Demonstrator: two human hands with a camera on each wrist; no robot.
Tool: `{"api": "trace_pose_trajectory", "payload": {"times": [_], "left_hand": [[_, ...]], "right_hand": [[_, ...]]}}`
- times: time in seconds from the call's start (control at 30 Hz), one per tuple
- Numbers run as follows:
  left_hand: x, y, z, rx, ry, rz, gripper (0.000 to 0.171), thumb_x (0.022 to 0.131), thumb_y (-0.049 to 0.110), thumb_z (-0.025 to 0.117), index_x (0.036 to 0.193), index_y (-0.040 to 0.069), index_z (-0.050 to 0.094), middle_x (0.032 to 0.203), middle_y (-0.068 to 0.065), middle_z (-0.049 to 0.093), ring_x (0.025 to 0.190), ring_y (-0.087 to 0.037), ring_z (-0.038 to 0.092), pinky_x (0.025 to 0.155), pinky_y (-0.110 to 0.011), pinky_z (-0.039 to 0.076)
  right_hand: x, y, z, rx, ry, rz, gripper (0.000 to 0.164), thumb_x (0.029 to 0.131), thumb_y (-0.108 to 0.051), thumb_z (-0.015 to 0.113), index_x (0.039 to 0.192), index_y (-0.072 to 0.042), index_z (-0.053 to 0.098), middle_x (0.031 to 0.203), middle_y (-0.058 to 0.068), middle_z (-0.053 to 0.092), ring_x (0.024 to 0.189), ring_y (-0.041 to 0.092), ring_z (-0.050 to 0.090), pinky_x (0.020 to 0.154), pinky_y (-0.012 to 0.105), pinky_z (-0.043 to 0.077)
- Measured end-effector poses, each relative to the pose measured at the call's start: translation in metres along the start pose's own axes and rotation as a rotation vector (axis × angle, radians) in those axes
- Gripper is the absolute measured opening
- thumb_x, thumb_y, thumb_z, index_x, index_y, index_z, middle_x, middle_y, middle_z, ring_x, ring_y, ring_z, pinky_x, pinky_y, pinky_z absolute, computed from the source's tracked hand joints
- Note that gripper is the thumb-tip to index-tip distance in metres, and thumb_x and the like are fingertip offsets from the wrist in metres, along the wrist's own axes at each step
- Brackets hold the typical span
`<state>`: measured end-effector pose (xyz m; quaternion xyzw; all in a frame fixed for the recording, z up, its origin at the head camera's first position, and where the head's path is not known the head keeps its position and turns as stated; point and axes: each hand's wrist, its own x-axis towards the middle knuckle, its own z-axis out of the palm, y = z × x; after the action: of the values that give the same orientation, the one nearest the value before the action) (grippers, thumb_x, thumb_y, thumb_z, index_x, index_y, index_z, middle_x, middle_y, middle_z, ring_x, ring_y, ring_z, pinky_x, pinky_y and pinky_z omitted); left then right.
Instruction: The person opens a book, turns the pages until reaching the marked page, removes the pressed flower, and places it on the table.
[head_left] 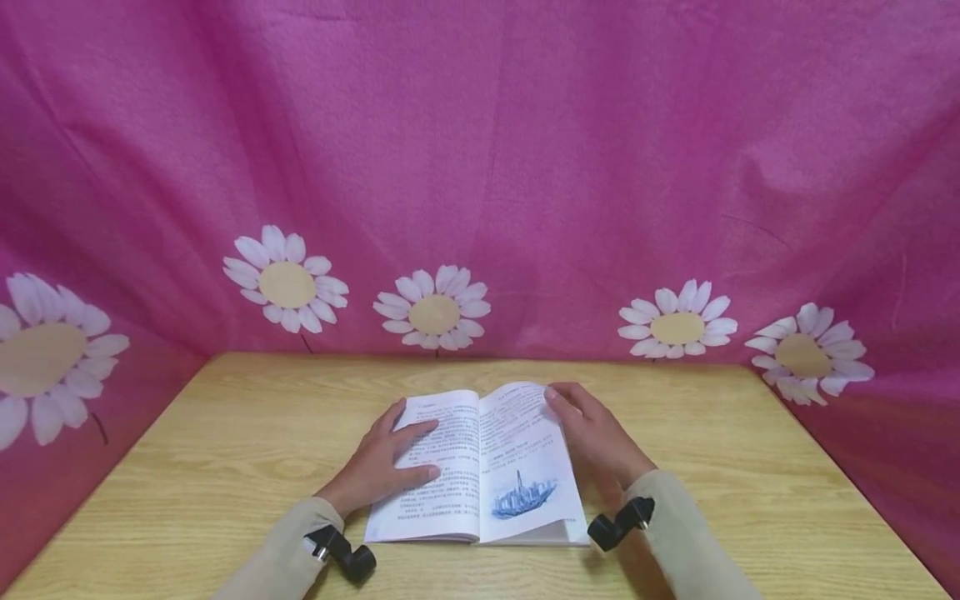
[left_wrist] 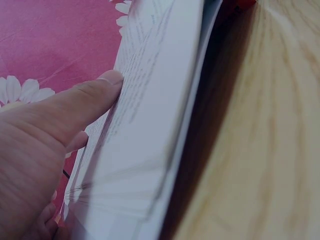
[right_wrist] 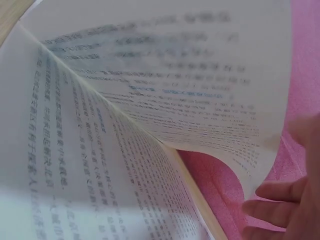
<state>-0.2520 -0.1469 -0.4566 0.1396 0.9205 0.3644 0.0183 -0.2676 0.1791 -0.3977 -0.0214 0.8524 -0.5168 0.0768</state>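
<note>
An open book (head_left: 450, 467) lies on the wooden table, with printed text on both pages. Near the bottom of its right page (head_left: 517, 450) is a blue drawing of a city skyline. My left hand (head_left: 382, 462) rests on the left page, thumb and a finger laid flat across the text. In the left wrist view the thumb (left_wrist: 85, 102) presses on the paper. At the upper right corner, my right hand (head_left: 596, 429) pinches the edge of the right page. That page (right_wrist: 200, 75) curves up off the sheets beneath, as the right wrist view shows.
The wooden table (head_left: 247, 433) spreads out around the book. A pink cloth (head_left: 525, 167) with large white daisies hangs behind and along both sides. Each wrist carries a small black camera mount (head_left: 341, 554).
</note>
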Motion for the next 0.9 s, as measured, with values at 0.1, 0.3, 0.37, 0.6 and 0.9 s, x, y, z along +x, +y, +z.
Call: {"api": "trace_pose_trajectory", "payload": {"times": [0.1,0.3,0.37,0.6,0.9], "left_hand": [[0.0,0.0,0.0,0.003,0.001,0.002,0.073,0.075,0.062,0.071,0.14,0.038,0.05,0.162,-0.008,0.003,0.146,-0.038,0.006,0.108,-0.068,0.017],[0.0,0.002,0.001,0.005,0.002,0.004,0.073,0.076,0.061,0.072,0.14,0.037,0.05,0.162,-0.009,0.004,0.146,-0.038,0.007,0.108,-0.068,0.017],[-0.001,0.001,0.001,0.003,0.004,0.003,0.073,0.075,0.061,0.072,0.14,0.037,0.05,0.162,-0.009,0.004,0.146,-0.038,0.007,0.108,-0.068,0.017],[-0.001,0.0,0.0,0.007,0.007,0.013,0.072,0.076,0.062,0.071,0.14,0.038,0.05,0.162,-0.009,0.005,0.146,-0.038,0.007,0.107,-0.068,0.017],[-0.002,0.002,0.002,0.021,0.004,0.015,0.073,0.076,0.062,0.071,0.141,0.038,0.049,0.162,-0.008,0.005,0.146,-0.038,0.008,0.107,-0.069,0.017]], "right_hand": [[0.002,0.0,-0.001,0.015,0.014,-0.015,0.051,0.097,-0.057,0.04,0.135,-0.025,0.05,0.14,0.001,0.049,0.136,0.026,0.036,0.113,0.057,0.02],[0.002,0.002,-0.002,-0.035,0.013,-0.098,0.041,0.098,-0.028,0.055,0.138,-0.02,0.048,0.142,0.004,0.049,0.136,0.028,0.038,0.111,0.06,0.024],[0.001,0.001,-0.002,-0.058,0.009,-0.104,0.048,0.095,-0.029,0.061,0.14,-0.021,0.046,0.144,0.003,0.048,0.137,0.028,0.037,0.11,0.062,0.023],[-0.001,-0.006,0.001,-0.099,-0.002,-0.158,0.061,0.093,-0.024,0.063,0.147,-0.021,0.034,0.151,0.007,0.038,0.14,0.033,0.032,0.11,0.059,0.026],[-0.012,-0.018,0.004,-0.115,-0.062,-0.23,0.08,0.09,-0.021,0.065,0.154,-0.017,0.017,0.159,0.012,0.019,0.144,0.038,0.021,0.109,0.062,0.024]]}}
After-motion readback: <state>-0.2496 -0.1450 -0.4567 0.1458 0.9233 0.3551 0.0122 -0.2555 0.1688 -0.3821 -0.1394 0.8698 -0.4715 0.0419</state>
